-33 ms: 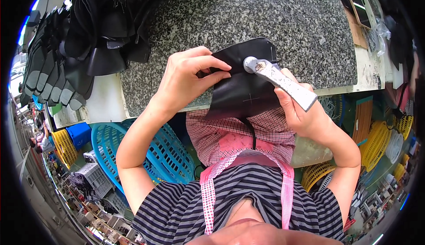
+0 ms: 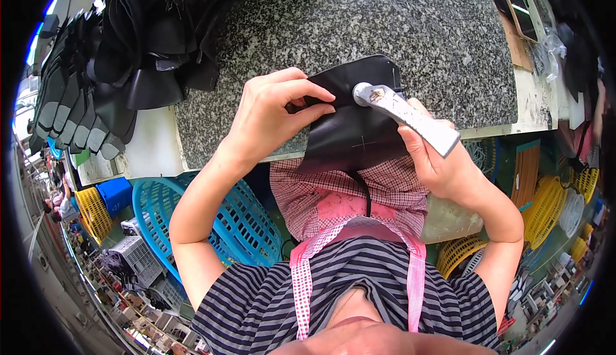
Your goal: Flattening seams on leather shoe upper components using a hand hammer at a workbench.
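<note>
A black leather piece (image 2: 350,127) lies over the near edge of the stone slab, its lower part hanging toward my apron. It bears a small pale cross mark. My left hand (image 2: 279,101) pinches the piece's left edge between thumb and fingers. Gripped in my right hand (image 2: 439,166) is a hammer (image 2: 414,116) with a worn, pale metal head. Its round face meets the leather near the upper middle; whether it presses on it I cannot tell. The handle is mostly hidden behind the hammer head and my fingers.
The speckled stone slab (image 2: 449,53) covers the bench. Black leather pieces (image 2: 154,34) pile up at the left, with more grey-tipped ones (image 2: 74,114) beside them. Blue plastic baskets (image 2: 240,220) stand below left, a yellow basket (image 2: 545,211) at right. A cardboard strip (image 2: 516,41) lies at the slab's right.
</note>
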A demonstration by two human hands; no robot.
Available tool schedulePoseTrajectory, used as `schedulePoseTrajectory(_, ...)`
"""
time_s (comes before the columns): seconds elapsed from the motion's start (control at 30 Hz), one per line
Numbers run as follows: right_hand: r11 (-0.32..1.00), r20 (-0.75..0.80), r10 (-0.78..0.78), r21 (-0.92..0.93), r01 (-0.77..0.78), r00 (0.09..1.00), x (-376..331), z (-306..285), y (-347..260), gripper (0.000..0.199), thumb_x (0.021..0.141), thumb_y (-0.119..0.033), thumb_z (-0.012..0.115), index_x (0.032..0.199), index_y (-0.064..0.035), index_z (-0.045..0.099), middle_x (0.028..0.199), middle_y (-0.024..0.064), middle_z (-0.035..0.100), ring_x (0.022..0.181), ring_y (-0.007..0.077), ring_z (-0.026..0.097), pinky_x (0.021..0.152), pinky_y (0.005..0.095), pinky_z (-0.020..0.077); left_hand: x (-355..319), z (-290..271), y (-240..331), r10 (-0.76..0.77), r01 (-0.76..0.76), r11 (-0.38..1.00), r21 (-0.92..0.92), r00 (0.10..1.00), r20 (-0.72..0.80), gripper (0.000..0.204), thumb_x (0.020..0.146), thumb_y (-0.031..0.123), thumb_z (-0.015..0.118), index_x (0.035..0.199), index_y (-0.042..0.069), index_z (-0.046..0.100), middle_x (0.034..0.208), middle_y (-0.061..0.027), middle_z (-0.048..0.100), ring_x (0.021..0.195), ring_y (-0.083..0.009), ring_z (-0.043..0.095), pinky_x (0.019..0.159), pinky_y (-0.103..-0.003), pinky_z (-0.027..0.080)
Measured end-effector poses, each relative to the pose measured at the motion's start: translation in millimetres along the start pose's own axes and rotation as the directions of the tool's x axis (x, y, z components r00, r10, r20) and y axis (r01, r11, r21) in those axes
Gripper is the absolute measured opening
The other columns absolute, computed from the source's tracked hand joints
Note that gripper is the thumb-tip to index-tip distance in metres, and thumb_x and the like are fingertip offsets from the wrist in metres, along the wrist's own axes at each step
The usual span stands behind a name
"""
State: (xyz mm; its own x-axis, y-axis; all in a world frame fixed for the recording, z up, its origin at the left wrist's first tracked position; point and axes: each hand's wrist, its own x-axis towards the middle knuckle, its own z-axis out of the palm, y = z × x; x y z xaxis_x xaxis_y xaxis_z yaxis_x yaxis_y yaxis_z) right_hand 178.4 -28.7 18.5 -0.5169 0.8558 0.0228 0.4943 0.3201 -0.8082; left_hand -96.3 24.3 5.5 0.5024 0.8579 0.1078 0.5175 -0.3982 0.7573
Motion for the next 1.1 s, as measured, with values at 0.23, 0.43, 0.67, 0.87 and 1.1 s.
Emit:
schedulePoseTrajectory(0.23, 0.992, -0.229, -0.097, 0.061, 0.113, 0.969, 14, -16, -25, 0.019, 0.095, 0.0, 0.057, 0.112, 0.0074, 0.061, 0.089, 0.0227, 0.061, 0.068, 0.0402, 0.065, 0.06, 0.0397, 0.0515, -1, 0, -1, -0.051, 0.051, 0.999, -0.001, 0.999, 0.0, 0.019, 0.077, 0.01, 0.084, 0.094, 0.006, 0.075, 0.083, -0.0047, 0.068, 0.071, -0.0179, 0.069, 0.064, -0.028, 0.057)
schedulePoseTrajectory(0.43, 0.995, 0.092, 0.093, -0.033, -0.091, 0.991, 23, -14, -20, 0.02, 0.093, -0.004, 0.053, 0.111, 0.0021, 0.046, 0.07, 0.0255, 0.059, 0.07, 0.0476, 0.062, 0.059, 0.0513, 0.0479, 8, -6, 1, -0.079, 0.075, 0.996, 0.039, 0.992, 0.098, 0.02, 0.078, 0.011, 0.084, 0.095, 0.005, 0.076, 0.084, -0.0058, 0.067, 0.073, -0.0179, 0.068, 0.065, -0.029, 0.056)
schedulePoseTrajectory(0.67, 0.993, 0.133, 0.077, -0.095, -0.065, 0.988, 11, -3, -9, 0.023, 0.091, -0.005, 0.054, 0.11, 0.0018, 0.044, 0.073, 0.0284, 0.061, 0.074, 0.0501, 0.064, 0.062, 0.0565, 0.0497, 7, -1, -3, 0.02, -0.022, 0.999, 0.033, 0.998, 0.067, 0.021, 0.078, 0.016, 0.083, 0.094, 0.006, 0.074, 0.082, -0.0067, 0.065, 0.068, -0.0208, 0.066, 0.062, -0.032, 0.054)
schedulePoseTrajectory(0.87, 0.986, -0.158, -0.013, -0.165, -0.014, 0.987, 22, -33, -4, 0.025, 0.103, -0.011, 0.051, 0.115, 0.0096, 0.059, 0.092, 0.0252, 0.068, 0.079, 0.044, 0.069, 0.069, 0.0444, 0.0551, -22, 54, 26, -0.064, 0.159, 0.965, 0.209, 0.914, -0.4, 0.015, 0.081, 0.01, 0.08, 0.095, 0.009, 0.074, 0.078, -0.0087, 0.058, 0.067, -0.0248, 0.061, 0.059, -0.036, 0.049)
schedulePoseTrajectory(1.1, 0.997, -0.076, -0.053, -0.06, 0.048, 0.996, 19, -13, 21, 0.019, 0.101, -0.009, 0.053, 0.114, 0.0039, 0.059, 0.088, 0.022, 0.052, 0.071, 0.0446, 0.059, 0.063, 0.045, 0.0482, -2, 87, 43, -0.064, 0.146, 0.98, 0.133, 0.874, -0.481, 0.013, 0.085, 0.007, 0.074, 0.098, 0.006, 0.071, 0.082, -0.0121, 0.057, 0.072, -0.0322, 0.061, 0.064, -0.042, 0.05)
